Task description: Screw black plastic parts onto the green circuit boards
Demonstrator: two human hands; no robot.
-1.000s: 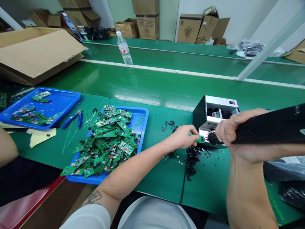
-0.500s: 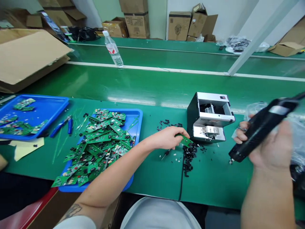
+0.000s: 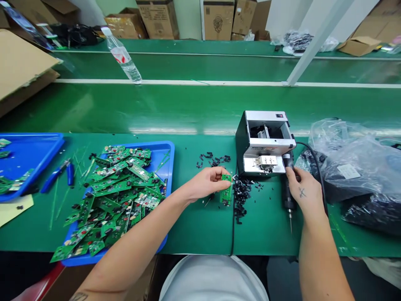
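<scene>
My left hand (image 3: 209, 182) pinches a small green circuit board (image 3: 226, 190), held upright over the mat beside a pile of small black parts (image 3: 242, 194). My right hand (image 3: 302, 188) is around the black electric screwdriver (image 3: 287, 194), which lies at the right of the screw feeder machine (image 3: 266, 144) with its bit pointing toward the table's front edge. Some of the right fingers are hidden behind the tool. To the left, a blue tray (image 3: 171, 167) carries a heap of green circuit boards (image 3: 125, 188).
Blue-handled pliers (image 3: 56, 175) lie between the heaped tray and a second blue tray (image 3: 46, 144). Plastic bags (image 3: 354, 167) sit at the right. A water bottle (image 3: 122, 56) stands behind, near cardboard boxes (image 3: 218, 21). A black cable (image 3: 233, 225) crosses the mat.
The screwdriver has gone from raised at the right down to beside the machine, with my right hand. My left hand has turned the board upright and brought it slightly nearer. The view has shifted right.
</scene>
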